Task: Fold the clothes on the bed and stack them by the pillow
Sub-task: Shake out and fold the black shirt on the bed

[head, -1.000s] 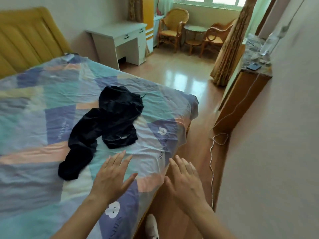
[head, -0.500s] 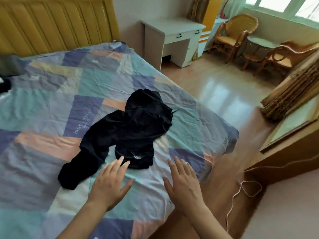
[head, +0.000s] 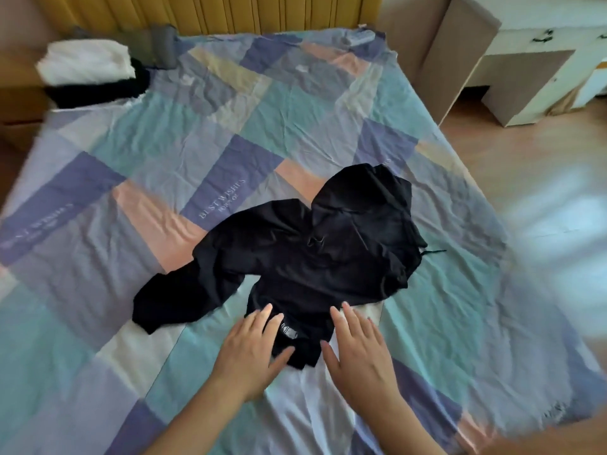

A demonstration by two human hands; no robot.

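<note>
Crumpled black hooded garment (head: 315, 257) lies mid-bed on the patchwork bedsheet (head: 164, 142). Left hand (head: 249, 353) and right hand (head: 359, 349), fingers extended, flank its near edge. White-and-black folded stack (head: 92, 73) sits far-left near the headboard (head: 262, 11).

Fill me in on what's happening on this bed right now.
A person is sorting laundry on a patchwork bedsheet. A crumpled black hoodie lies unfolded in the middle. The left hand and right hand are both flat and open at its near edge, with no grip taken yet. Near the headboard, a folded stack, white on black, already sits.
</note>
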